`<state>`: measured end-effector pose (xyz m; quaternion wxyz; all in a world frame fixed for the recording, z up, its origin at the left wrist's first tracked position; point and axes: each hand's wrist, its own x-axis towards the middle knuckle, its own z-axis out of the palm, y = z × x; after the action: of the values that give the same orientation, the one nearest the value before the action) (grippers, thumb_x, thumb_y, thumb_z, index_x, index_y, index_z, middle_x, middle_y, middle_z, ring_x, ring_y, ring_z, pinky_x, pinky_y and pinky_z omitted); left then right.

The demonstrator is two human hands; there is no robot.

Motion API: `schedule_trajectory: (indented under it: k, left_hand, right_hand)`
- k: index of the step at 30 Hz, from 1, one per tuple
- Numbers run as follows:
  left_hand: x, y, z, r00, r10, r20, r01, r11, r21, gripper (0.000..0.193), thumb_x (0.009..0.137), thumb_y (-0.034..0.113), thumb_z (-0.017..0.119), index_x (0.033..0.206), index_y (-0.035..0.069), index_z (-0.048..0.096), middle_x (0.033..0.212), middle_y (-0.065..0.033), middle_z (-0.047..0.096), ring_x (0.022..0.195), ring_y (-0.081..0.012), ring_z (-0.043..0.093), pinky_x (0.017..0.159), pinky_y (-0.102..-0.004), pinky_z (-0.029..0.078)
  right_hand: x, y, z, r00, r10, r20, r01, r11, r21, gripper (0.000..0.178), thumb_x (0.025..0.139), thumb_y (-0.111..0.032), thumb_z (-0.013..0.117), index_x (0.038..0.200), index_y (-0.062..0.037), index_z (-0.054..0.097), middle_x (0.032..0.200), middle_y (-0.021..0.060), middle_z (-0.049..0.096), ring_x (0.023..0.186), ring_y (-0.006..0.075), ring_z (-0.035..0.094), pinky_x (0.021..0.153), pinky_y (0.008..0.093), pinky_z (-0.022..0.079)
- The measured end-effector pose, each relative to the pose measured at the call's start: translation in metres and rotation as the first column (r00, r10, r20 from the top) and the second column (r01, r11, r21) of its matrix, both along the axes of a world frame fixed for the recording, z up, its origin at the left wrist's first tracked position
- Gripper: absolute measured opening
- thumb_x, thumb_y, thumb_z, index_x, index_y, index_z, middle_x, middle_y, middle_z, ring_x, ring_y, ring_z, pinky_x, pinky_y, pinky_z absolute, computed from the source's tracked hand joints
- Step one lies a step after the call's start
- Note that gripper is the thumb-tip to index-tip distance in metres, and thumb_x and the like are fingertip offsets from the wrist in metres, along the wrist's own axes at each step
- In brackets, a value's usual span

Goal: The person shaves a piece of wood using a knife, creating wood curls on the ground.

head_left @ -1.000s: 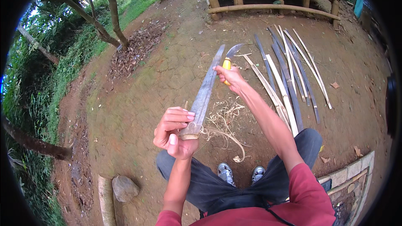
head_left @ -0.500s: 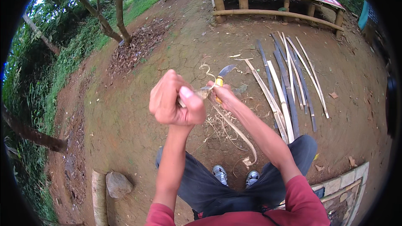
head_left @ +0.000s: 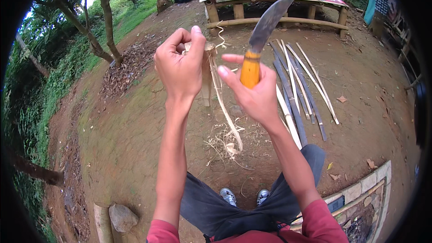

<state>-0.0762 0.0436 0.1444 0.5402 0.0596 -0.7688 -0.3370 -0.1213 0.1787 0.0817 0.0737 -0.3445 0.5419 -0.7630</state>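
Observation:
My left hand (head_left: 180,63) is raised in front of me, closed round a pale bamboo strip (head_left: 206,83) that points away and downward. A long peeled shaving (head_left: 223,105) dangles from the strip and ends in a curl; a smaller ringlet sticks up at its far end. In my right hand (head_left: 257,101) is a knife (head_left: 250,71) with a yellow-orange handle and a broad, curved dark blade, tip up and to the right. My thumb and forefinger stretch out on the left of the handle, while the other fingers wrap it. The blade is apart from the strip.
Bamboo strips (head_left: 309,91), some dark and some pale, lie on the dirt at the right. Thin shavings (head_left: 220,146) are heaped before my feet. A low bamboo bench (head_left: 279,21) stands beyond. A stone (head_left: 123,218) and a brick border (head_left: 352,192) flank me.
My right hand has risen toward the camera with the knife, blade now upright and away from the strip. My left hand has lifted slightly, and the strip with its hanging shaving has swung left.

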Motion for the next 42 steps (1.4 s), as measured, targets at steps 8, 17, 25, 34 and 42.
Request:
schedule_trajectory:
  k: [8, 17, 25, 34, 42]
  left_hand:
    - [-0.003, 0.005, 0.008, 0.981, 0.057, 0.188, -0.044, 0.996, -0.073, 0.038, 0.084, 0.037, 0.062, 0.064, 0.004, 0.061, 0.046, -0.0029, 0.044, 0.044, -0.0121, 0.038, 0.044, -0.0316, 0.028]
    - [0.032, -0.007, -0.027, 0.996, -0.078, 0.039, 0.081, 0.991, -0.107, 0.027, 0.083, 0.011, 0.068, 0.104, -0.005, 0.065, 0.079, -0.0086, 0.068, 0.066, -0.0100, 0.058, 0.059, -0.0277, 0.047]
    - [0.042, -0.007, -0.030, 0.981, 0.190, 0.033, -0.187, 0.979, -0.083, 0.018, 0.086, 0.006, 0.066, 0.102, -0.003, 0.068, 0.068, 0.0087, 0.050, 0.056, 0.0001, 0.035, 0.047, -0.0183, 0.024]
    - [0.043, 0.001, -0.026, 0.985, 0.166, 0.038, -0.163, 0.984, -0.077, 0.019, 0.085, 0.006, 0.066, 0.100, -0.006, 0.067, 0.057, 0.0066, 0.040, 0.054, -0.0002, 0.033, 0.045, -0.0200, 0.023]
    - [0.041, 0.004, -0.026, 0.976, 0.216, 0.035, -0.208, 0.966, -0.152, 0.023, 0.084, 0.007, 0.066, 0.104, -0.006, 0.066, 0.050, 0.0013, 0.038, 0.050, -0.0007, 0.032, 0.043, -0.0220, 0.024]
  right_hand:
    - [-0.038, -0.017, 0.022, 0.924, -0.131, -0.359, 0.069, 0.981, -0.180, 0.022, 0.080, -0.016, 0.074, 0.086, 0.0041, 0.067, 0.068, 0.0005, 0.063, 0.062, 0.0039, 0.053, 0.053, 0.0221, 0.044]
    - [-0.049, -0.020, 0.039, 0.954, 0.180, -0.240, -0.203, 0.976, -0.075, 0.031, 0.082, -0.021, 0.073, 0.103, -0.0006, 0.063, 0.068, -0.0010, 0.058, 0.060, 0.0045, 0.050, 0.051, 0.0224, 0.040]
    - [0.012, 0.039, 0.058, 0.928, -0.010, -0.373, 0.147, 0.928, 0.341, 0.023, 0.095, -0.021, 0.049, 0.094, 0.0015, 0.052, 0.060, 0.0099, 0.054, 0.049, 0.0198, 0.054, 0.046, 0.0338, 0.040]
    - [0.025, 0.014, 0.057, 0.902, 0.049, -0.429, 0.110, 0.934, 0.339, 0.025, 0.093, -0.011, 0.046, 0.092, 0.0132, 0.047, 0.061, 0.0269, 0.059, 0.065, 0.0428, 0.063, 0.054, 0.0461, 0.048]
    - [0.029, 0.012, 0.067, 0.940, 0.039, -0.339, 0.123, 0.888, 0.444, 0.025, 0.092, -0.015, 0.049, 0.088, 0.0093, 0.049, 0.070, 0.0307, 0.058, 0.074, 0.0468, 0.059, 0.061, 0.0496, 0.044]
